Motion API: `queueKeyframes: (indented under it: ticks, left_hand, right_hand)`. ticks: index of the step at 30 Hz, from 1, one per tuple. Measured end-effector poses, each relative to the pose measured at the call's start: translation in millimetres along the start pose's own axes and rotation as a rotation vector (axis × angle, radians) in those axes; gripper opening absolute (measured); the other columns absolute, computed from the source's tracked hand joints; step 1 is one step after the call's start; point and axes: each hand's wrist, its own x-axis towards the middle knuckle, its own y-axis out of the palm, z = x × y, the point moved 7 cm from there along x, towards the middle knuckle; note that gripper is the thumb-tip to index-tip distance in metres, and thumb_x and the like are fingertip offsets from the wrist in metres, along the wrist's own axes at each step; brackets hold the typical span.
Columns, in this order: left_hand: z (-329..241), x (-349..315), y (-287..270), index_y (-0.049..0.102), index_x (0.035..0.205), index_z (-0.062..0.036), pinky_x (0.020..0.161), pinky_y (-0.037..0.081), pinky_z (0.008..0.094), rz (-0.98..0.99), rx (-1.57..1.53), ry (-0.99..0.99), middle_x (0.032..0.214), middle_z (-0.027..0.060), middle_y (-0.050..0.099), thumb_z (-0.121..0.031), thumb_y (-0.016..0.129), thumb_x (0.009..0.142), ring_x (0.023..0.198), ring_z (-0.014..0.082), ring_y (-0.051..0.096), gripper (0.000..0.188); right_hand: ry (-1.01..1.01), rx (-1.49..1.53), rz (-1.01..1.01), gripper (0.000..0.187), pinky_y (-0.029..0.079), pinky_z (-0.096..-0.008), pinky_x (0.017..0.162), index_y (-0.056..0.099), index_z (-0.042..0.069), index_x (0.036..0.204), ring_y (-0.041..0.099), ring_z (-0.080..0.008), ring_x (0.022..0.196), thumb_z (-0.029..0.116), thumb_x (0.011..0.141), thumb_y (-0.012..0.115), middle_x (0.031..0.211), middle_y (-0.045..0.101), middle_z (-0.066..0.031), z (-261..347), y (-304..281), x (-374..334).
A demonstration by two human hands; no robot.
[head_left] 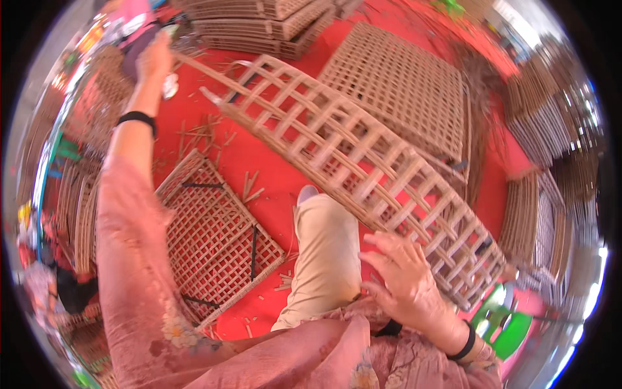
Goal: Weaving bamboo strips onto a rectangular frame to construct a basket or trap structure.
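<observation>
In the head view, the long woven frame (363, 152), an open lattice of brown strips, runs slantwise across the middle of the red floor covering (246, 155), one end toward the covering's far left corner and the other toward its near right corner. A loose strip (210, 72) runs out from the far left end toward the left hand (155, 57), which is stretched well out at the end of a straight arm. That hand is blurred, so I cannot tell whether its fingers are closed on the strip or only beside it.

The right hand (408, 279) is just beside the frame's near long edge, toward its right end, with fingers apart and nothing clamped in them; whether the fingertips touch the edge I cannot tell. (Both wrists wear a black band.)

Beyond the frame is a squarish woven panel (395, 84) with a closer mesh. Toward the covering's left edge, partly behind the left sleeve (133, 240), lies another woven panel (223, 240) with black bars on it, and short cut pieces (201, 136) are scattered near its far corner. A stack of woven panels (259, 26) rises near the covering's far edge, more piles (544, 110) stand along its right edge, and a green stool (512, 334) sits by the near right corner.
</observation>
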Motion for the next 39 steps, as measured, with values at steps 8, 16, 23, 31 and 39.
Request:
queueKeyframes:
  ticks: [8, 16, 23, 31, 39]
  left_hand:
    - [56.4, 75.3, 107.0, 0.066, 0.117, -0.0042, 0.094, 0.048, 0.0508, 0.216, 0.504, 0.213, 0.111, 0.0241, 0.068, -0.032, 0.055, 0.089, 0.111, 0.0447, 0.062, 0.041]
    - [-103.6, -93.5, 25.4, 0.056, 0.137, -0.0251, 0.104, 0.041, 0.0490, -0.117, 0.225, 0.275, 0.145, 0.0121, 0.048, -0.020, 0.058, 0.092, 0.123, 0.0349, 0.054, 0.045]
    - [-254.0, -249.4, -56.5, 0.062, 0.128, -0.0071, 0.110, 0.039, 0.0427, -0.017, -0.415, 0.496, 0.134, 0.0135, 0.059, -0.020, 0.061, 0.096, 0.127, 0.0321, 0.053, 0.034]
    - [-369.0, -351.9, -92.9, 0.062, 0.124, -0.0060, 0.108, 0.039, 0.0431, 0.169, -0.632, 0.636, 0.133, 0.0128, 0.057, -0.028, 0.058, 0.100, 0.127, 0.0309, 0.052, 0.033]
    - [-430.7, -389.5, -95.5, 0.058, 0.130, -0.0082, 0.112, 0.028, 0.0456, 0.203, -0.463, 0.827, 0.134, 0.0093, 0.056, -0.036, 0.054, 0.101, 0.129, 0.0285, 0.048, 0.040]
  right_hand:
    - [-0.162, 0.214, -0.249, 0.027, 0.045, -0.0445, 0.096, 0.065, 0.007, 0.106, 0.058, -0.0294, 0.114, 0.011, 0.080, 0.070, 0.121, 0.061, -0.0097, -26.8, 2.9, -13.6]
    - [-0.309, 0.422, -0.400, 0.016, 0.044, -0.0445, 0.097, 0.067, 0.008, 0.099, 0.060, -0.0291, 0.109, 0.014, 0.084, 0.070, 0.113, 0.064, -0.0084, -33.2, 0.1, -20.8]
    - [-0.172, 0.567, -0.500, 0.010, 0.052, -0.0379, 0.072, 0.068, 0.005, 0.088, 0.065, -0.0270, 0.081, 0.013, 0.085, 0.072, 0.084, 0.067, -0.0092, -36.7, -44.1, -87.5]
    - [0.760, 0.729, -1.167, 0.024, 0.049, -0.0283, 0.076, 0.069, 0.001, 0.106, 0.063, -0.0107, 0.087, 0.024, 0.098, 0.063, 0.093, 0.068, -0.0023, -126.8, -79.2, -262.4]
    - [0.575, 1.805, -1.519, 0.024, 0.056, -0.0329, 0.082, 0.061, 0.005, 0.097, 0.065, -0.0176, 0.097, 0.029, 0.095, 0.067, 0.097, 0.066, -0.0064, -196.2, -31.0, -300.8]
